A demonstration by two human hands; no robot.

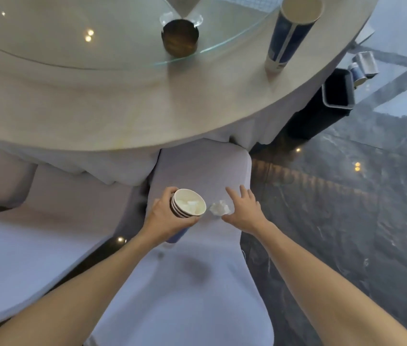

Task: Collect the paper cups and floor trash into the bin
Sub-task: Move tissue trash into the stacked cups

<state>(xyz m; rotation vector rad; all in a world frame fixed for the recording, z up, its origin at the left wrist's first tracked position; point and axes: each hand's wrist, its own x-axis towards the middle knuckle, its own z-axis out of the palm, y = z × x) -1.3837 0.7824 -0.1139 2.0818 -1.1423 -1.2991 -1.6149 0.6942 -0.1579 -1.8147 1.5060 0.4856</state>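
A banquet hall or restaurant dining room: cloth-draped round table with glass turntable at top, covered chairs below, polished marble floor right.

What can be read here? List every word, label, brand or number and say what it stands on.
No text is legible in this view.
Tall paper cup on the table: blue and white pattern, any print too blurred to read.
Stacked paper cups in the left hand: no print visible.
Bin: no label visible.
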